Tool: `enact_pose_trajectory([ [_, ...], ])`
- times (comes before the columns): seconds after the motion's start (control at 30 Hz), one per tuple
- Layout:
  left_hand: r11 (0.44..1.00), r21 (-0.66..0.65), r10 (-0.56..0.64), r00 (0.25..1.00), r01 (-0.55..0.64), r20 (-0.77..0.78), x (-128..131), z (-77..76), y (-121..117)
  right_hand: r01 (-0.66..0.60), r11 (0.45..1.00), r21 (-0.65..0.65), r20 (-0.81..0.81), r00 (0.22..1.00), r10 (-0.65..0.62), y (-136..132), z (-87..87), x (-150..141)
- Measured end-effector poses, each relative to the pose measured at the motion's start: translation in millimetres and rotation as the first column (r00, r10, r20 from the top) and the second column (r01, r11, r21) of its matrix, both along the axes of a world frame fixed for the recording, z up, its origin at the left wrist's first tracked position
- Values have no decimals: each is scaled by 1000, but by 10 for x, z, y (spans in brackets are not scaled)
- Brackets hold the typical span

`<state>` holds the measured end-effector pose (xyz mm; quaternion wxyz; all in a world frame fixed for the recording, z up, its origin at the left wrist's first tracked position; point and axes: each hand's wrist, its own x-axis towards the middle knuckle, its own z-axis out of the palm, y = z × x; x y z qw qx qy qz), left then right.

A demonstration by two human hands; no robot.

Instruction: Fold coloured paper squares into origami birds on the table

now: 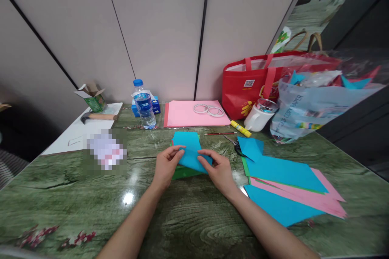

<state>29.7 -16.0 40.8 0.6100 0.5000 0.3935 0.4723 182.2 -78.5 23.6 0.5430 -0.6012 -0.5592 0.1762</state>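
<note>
Between my two hands is a sheet of blue paper (194, 160), pinched at its left edge by my left hand (167, 165) and at its right by my right hand (220, 167). Both thumbs press against the fingers over it. The sheet hovers over or rests on a small paper stack; I cannot tell which. Green paper (186, 173) shows along the near side of that stack. Right of my right hand lie black-handled scissors (238, 148), partly under a small blue paper piece (251, 148). Larger blue sheets (279, 172) overlap pink paper (326, 184) there.
At the back sit pink sheets (182, 113) with two white rings (209, 110), a pencil (220, 133) and a yellow glue stick (240, 128). A water bottle (145, 109) and hammer (99, 117) stand left. A white mug (258, 118), red bag (235, 89) and plastic bag (300, 109) crowd the right.
</note>
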Motion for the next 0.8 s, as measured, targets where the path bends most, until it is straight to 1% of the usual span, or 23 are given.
enact_pose_trajectory([
  [0.23, 1000, 3, 6, 1000, -6, -23, -1, 12, -7, 0, 1000, 6, 13, 1000, 0, 1, -7, 1],
  [0.4, 1000, -7, 0, 1000, 0, -3, 1, 26, -15, -2, 1000, 4, 9, 1000, 2, 0, -9, -3],
  [0.57, 1000, -25, 2, 1000, -1, 15, 7, 8, -6, 2, 1000, 5, -3, 1000, -2, 2, -25, 1],
  [0.8, 999, -37, 2, 1000, -3, -8, 4, 13, -17, 2, 1000, 9, 24, 1000, -3, 0, -22, 9],
])
